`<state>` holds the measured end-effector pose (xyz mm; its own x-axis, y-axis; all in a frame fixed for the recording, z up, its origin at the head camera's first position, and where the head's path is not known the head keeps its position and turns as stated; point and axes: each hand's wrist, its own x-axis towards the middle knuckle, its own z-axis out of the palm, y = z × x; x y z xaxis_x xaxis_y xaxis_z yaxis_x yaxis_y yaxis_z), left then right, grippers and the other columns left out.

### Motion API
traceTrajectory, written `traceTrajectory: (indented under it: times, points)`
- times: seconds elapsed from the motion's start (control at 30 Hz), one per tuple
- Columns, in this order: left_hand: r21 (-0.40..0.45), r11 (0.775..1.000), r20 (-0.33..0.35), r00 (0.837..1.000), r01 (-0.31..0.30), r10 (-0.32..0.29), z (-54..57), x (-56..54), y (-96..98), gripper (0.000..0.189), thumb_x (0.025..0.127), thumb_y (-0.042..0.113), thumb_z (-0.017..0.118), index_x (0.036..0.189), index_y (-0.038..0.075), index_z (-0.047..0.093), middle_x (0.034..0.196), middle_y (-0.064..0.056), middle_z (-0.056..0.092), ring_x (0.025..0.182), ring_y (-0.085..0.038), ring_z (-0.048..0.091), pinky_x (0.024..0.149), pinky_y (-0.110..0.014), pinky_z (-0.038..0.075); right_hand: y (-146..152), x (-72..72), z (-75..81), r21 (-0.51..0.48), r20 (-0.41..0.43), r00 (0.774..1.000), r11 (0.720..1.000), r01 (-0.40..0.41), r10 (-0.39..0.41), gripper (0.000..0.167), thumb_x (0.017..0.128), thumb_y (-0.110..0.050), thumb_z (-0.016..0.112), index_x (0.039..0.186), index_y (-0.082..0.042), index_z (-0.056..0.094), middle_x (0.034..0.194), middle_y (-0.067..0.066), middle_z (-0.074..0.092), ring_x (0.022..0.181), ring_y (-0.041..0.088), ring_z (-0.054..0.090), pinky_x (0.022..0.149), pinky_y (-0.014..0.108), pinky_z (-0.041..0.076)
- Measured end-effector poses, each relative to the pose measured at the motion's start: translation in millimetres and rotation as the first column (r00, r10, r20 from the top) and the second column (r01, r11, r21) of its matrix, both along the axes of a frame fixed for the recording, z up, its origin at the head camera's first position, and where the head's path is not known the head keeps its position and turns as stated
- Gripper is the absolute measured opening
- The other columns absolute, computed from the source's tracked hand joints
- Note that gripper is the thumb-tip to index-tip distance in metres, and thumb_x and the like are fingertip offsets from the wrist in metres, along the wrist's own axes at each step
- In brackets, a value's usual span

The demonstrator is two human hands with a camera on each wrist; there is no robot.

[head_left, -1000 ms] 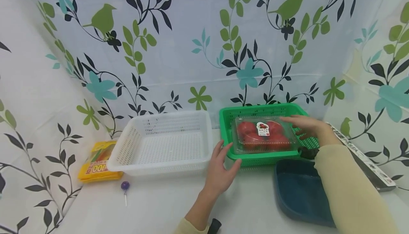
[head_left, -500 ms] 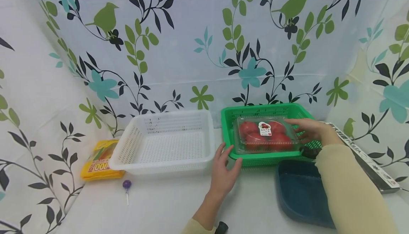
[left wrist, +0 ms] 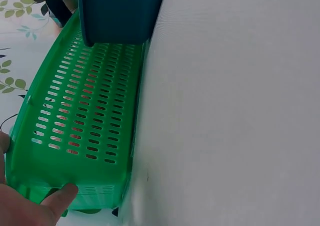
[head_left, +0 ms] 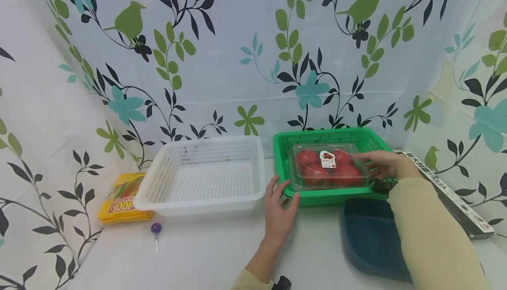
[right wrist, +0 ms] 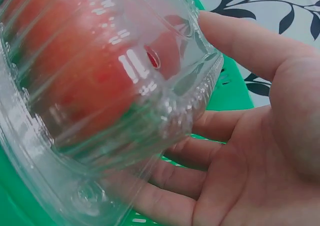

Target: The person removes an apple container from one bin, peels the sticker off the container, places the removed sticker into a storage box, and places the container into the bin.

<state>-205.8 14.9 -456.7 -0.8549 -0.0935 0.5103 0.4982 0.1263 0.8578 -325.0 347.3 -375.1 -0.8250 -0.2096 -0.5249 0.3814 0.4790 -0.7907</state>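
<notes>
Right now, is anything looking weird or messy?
Maybe the purple lollipop: it lies loose on the white table, in front of the white basket instead of inside. The clear fruit box sits inside the green basket, and I see nothing spilled.

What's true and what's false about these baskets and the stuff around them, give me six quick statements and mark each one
1. The clear fruit pack is inside the green basket. True.
2. The lollipop lies nearer the person than the white basket. True.
3. The right-hand grip is at the white basket. False: the right-hand grip is at the clear fruit pack.
4. The yellow packet lies inside the white basket. False: the yellow packet lies beside it.
5. The left-hand grip is at the green basket's end nearest the white basket. True.
6. The dark blue tub stands between the two baskets. False: the dark blue tub stands in front of the green one.
</notes>
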Motion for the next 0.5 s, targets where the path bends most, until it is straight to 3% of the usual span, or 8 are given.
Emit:
traceTrajectory:
  times: [0.17,0.33,0.5]
  points:
    - [0.035,0.999,0.01,1.0,0.023,-0.023,-4.6,-2.7,2.1,0.038,0.093,0.013,0.073,0.127,-0.003,0.064,0.151,-0.016,0.039,0.131,-0.037,0.048,0.085,-0.048,0.058,1.1,-0.1,0.8,0.003,0.011,1.0,1.0,0.021,-0.021,0.102,0.1,-0.051,0.054,0.155,0.01,-0.005,0.155,0.041,0.014,0.139,0.058,0.028,0.102,0.049,0.048]
    - [0.04,0.999,0.008,1.0,0.023,-0.024,-7.1,-3.6,2.5,0.038,0.094,0.013,0.073,0.127,-0.003,0.064,0.152,-0.016,0.039,0.131,-0.037,0.049,0.085,-0.049,0.058,3.9,0.2,2.5,0.011,0.022,1.0,1.0,0.01,-0.01,0.105,0.1,-0.052,0.053,0.154,0.011,-0.011,0.154,0.044,0.007,0.14,0.059,0.023,0.112,0.062,0.032]
    - [0.046,0.999,0.012,1.0,0.021,-0.021,-7.0,-3.4,2.4,0.037,0.093,0.012,0.073,0.126,-0.002,0.064,0.151,-0.016,0.039,0.13,-0.036,0.049,0.085,-0.049,0.057,1.5,-0.8,1.8,-0.081,0.05,0.998,0.996,0.034,-0.03,0.104,0.101,-0.05,0.052,0.154,0.006,-0.018,0.154,0.046,0.002,0.141,0.061,0.018,0.114,0.063,0.027]
